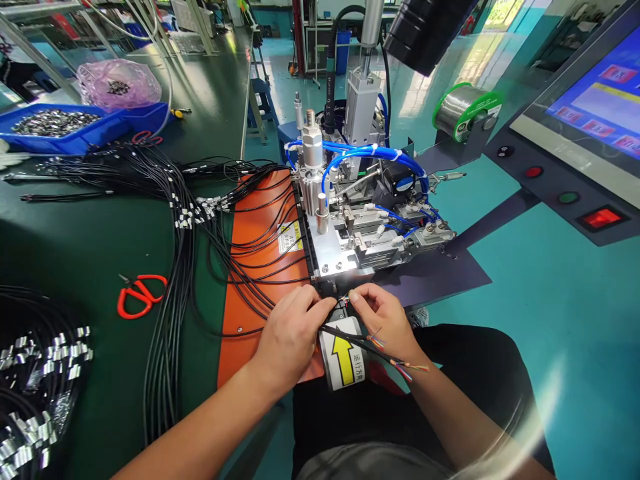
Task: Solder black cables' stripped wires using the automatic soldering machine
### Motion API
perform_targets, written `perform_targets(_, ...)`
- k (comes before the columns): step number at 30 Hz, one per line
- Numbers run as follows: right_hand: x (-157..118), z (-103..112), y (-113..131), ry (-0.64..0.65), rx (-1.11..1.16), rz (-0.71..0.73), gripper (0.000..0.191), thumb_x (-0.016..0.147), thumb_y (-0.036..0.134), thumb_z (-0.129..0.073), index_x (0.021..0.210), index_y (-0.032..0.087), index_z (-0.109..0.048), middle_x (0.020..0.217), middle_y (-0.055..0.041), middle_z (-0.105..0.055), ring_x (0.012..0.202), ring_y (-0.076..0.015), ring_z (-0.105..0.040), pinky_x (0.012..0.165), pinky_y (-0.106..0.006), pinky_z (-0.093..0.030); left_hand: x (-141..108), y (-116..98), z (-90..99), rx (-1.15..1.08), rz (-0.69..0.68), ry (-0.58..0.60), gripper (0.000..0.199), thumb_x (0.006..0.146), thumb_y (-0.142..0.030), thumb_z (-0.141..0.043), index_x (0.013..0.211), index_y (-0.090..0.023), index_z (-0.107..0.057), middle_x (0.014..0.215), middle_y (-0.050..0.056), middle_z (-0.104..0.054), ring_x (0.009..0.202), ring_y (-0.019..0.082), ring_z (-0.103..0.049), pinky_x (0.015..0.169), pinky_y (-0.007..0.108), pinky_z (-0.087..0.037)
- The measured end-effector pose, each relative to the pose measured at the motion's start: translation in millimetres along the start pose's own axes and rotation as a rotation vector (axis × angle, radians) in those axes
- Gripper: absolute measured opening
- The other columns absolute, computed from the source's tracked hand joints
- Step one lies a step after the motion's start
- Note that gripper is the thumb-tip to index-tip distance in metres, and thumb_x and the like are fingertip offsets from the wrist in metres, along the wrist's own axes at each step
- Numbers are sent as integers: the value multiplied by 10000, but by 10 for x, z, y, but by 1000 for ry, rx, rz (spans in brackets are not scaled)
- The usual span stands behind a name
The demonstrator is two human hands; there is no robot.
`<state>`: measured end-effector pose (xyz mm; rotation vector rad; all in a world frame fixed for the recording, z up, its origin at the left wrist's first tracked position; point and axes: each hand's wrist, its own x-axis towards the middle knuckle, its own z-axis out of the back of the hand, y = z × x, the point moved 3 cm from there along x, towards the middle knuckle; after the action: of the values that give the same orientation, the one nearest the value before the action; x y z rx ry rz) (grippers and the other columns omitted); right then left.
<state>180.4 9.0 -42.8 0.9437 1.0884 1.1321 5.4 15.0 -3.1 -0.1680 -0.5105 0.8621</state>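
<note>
Machine (370, 217): stood at 12 o'clock from the hands, its front edge just beyond the fingertips; working close to that edge looked steadiest.
Panel (240, 357): lay at 9 to 11 o'clock, crossed by black leads that seemed to need slack, lest they tug.
Bundle (165, 373): lay at 9 o'clock, well left of the work.
Left hand (293, 333): at 8 o'clock, thumb and forefinger pinched a cable near its end; a short, firm hold suited it.
Right hand (385, 320): at 4 o'clock, fingertips pinched a tiny bright piece; light pressure seemed wise.
Wires (403, 371): fanned loose at 4 o'clock by the right wrist, best left unsnagged.
Tip (344, 300): sat between both hands' fingertips, too small to identify; straight alignment probably mattered most.
</note>
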Motion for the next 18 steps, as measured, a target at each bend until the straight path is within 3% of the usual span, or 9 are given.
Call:
perform_targets(9,1,-8,4,-27,-50,9,301,901,474,-544,825,192,-619,706,0,-600,600,-143,-506,583,-263,-423,70,-19,123,-2,-70,100,281,936,-104,-420,1071,-163,-659,899,75,-549,821,193,-498,691,311,-478)
perform_targets(18,-1,-15,2,-37,13,10,323,889,488,-564,813,182,-633,732,-13,-611,644,-152,-523,607,-261,-426,58,-26,104,35,-114,55,298,952,-90,-375,1039,-147,-654,849,69,-558,771,178,-488,686,315,-473)
